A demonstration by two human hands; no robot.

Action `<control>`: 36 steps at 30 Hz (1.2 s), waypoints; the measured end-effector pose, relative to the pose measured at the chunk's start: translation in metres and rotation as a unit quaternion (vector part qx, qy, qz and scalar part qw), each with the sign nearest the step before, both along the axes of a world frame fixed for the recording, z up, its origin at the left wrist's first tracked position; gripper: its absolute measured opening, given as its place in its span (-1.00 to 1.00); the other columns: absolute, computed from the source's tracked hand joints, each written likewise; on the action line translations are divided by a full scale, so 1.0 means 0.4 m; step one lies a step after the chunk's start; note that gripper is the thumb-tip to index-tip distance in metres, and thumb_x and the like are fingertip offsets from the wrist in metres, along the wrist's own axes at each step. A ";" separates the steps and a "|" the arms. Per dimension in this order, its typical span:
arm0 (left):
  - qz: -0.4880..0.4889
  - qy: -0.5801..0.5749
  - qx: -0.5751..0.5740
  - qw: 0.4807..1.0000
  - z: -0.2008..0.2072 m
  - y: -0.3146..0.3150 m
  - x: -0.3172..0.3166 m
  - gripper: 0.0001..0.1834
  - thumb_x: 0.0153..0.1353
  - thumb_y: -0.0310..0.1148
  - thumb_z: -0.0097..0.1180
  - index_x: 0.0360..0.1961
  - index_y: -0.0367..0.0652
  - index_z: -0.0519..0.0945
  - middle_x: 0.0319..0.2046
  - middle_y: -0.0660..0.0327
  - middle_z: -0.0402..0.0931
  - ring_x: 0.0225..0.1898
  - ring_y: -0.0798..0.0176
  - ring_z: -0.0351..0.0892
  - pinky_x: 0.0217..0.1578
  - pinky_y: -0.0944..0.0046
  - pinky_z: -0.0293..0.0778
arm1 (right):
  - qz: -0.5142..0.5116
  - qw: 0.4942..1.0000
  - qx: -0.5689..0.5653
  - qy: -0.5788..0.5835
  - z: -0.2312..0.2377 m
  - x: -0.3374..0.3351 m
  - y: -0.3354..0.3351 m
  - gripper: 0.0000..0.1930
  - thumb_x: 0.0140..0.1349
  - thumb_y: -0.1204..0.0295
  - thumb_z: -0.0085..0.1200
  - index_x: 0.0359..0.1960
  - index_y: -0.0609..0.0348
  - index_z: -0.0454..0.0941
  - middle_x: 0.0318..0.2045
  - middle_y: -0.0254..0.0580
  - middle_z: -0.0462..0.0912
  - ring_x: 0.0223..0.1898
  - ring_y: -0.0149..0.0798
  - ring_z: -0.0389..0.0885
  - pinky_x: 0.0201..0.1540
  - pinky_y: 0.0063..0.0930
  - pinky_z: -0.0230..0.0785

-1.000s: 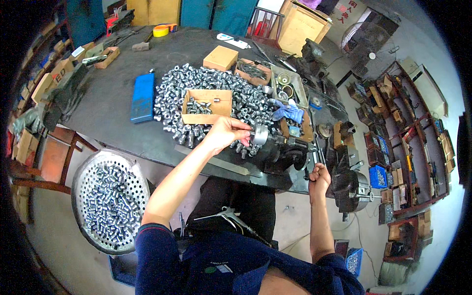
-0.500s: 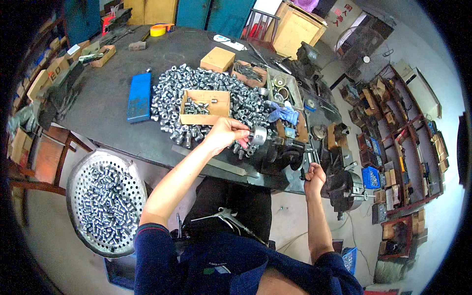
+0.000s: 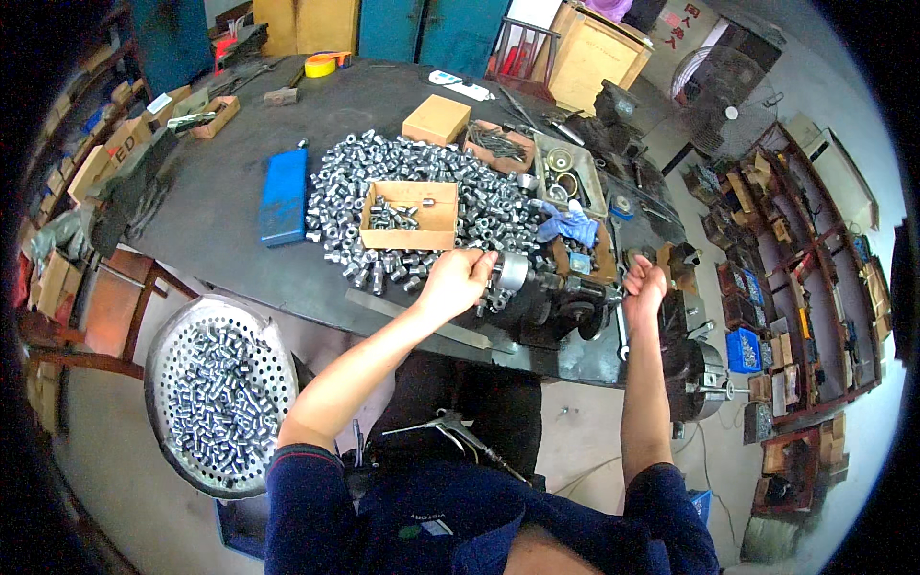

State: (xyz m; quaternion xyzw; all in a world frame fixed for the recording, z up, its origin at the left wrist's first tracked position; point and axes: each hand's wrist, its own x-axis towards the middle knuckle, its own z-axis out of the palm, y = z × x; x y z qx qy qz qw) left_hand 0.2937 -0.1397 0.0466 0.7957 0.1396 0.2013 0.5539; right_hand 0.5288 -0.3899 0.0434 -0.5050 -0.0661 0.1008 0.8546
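Note:
My left hand [image 3: 458, 286] is closed, its thumb and fingertips pinched at the face of a round silver metal chuck [image 3: 513, 272]. What sits between the fingertips is hidden. The chuck belongs to a dark bench-mounted device [image 3: 573, 309] at the table's near edge. At the device's right end, my right hand [image 3: 646, 285] is raised with curled fingers; I cannot make out what they hold. A spanner [image 3: 622, 328] lies just left of that wrist. Behind my left hand, a shallow cardboard box [image 3: 410, 236] with a few metal fittings sits among a large heap of shiny threaded fittings [image 3: 345, 206].
A perforated metal basin [image 3: 165, 402] full of fittings stands at the lower left. On the table are a blue box [image 3: 284, 196], a closed carton [image 3: 436, 120], a grey tray of rings [image 3: 586, 163] and blue gloves [image 3: 569, 224]. A bench vise [image 3: 698, 374] is at right.
My right hand has moved up and away from me, from the device's near side to beside its right end. My left hand stays at the chuck. The whole view has shifted slightly.

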 end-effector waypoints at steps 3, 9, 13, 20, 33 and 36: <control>0.039 -0.012 0.098 0.994 -0.001 -0.007 0.004 -0.61 0.14 -0.21 -0.14 -0.69 -0.29 0.41 -0.75 -0.04 0.36 -0.62 -0.09 0.39 -0.55 0.05 0.29 | -0.025 0.997 -0.077 -0.019 -0.101 0.055 0.014 -0.74 0.10 0.38 -0.26 -0.38 0.32 0.43 -0.64 -0.36 0.36 -0.66 -0.56 0.21 -0.69 -0.71 0.00; 0.063 -0.027 0.177 0.982 0.013 -0.010 0.000 -0.63 0.14 -0.21 -0.16 -0.66 -0.25 0.43 -0.71 -0.06 0.38 -0.56 -0.13 0.42 -0.51 -0.01 0.30 | -0.097 0.989 -0.052 0.094 -0.184 -0.127 0.006 -0.76 0.07 0.38 -0.16 -0.29 0.27 0.41 -0.57 -0.30 0.44 -0.59 -0.47 0.34 -0.63 -0.68 0.14; 0.065 -0.065 0.205 0.974 0.003 -0.016 0.003 -0.67 0.13 -0.24 -0.15 -0.64 -0.25 0.42 -0.72 -0.05 0.37 -0.60 -0.12 0.41 -0.56 0.00 0.29 | 0.027 0.996 -0.005 0.084 -0.178 -0.168 -0.149 -0.82 0.14 0.36 -0.21 -0.39 0.20 0.37 -0.66 -0.39 0.36 -0.78 -0.58 0.09 -0.78 -0.72 -0.14; 0.073 -0.043 0.165 0.983 -0.001 -0.023 0.013 -0.62 0.12 -0.20 -0.15 -0.69 -0.26 0.41 -0.72 -0.06 0.37 -0.59 -0.14 0.41 -0.54 0.00 0.30 | 0.008 0.995 -0.018 0.097 -0.169 -0.175 -0.136 -0.82 0.08 0.38 -0.22 -0.40 0.22 0.37 -0.68 -0.40 0.34 -0.78 -0.58 0.11 -0.80 -0.73 -0.18; 0.008 -0.003 0.086 0.996 -0.001 0.014 -0.005 -0.62 0.16 -0.19 -0.19 -0.59 -0.27 0.47 -0.87 0.17 0.35 -0.80 0.28 0.42 -0.67 0.24 0.33 | -0.058 0.983 -0.029 -0.174 -0.012 -0.083 -0.045 -0.86 0.12 0.50 -0.16 -0.31 0.25 0.39 -0.62 -0.46 0.26 -0.65 -0.62 0.15 -0.69 -0.77 -0.02; 0.023 -0.027 0.074 0.997 0.003 0.005 -0.011 -0.62 0.15 -0.20 -0.19 -0.63 -0.27 0.45 -0.87 0.17 0.35 -0.81 0.26 0.41 -0.66 0.24 0.34 | -0.037 0.991 0.004 -0.127 -0.042 -0.189 -0.123 -0.84 0.09 0.53 -0.20 -0.31 0.28 0.38 -0.64 -0.43 0.27 -0.74 -0.62 0.10 -0.77 -0.78 -0.09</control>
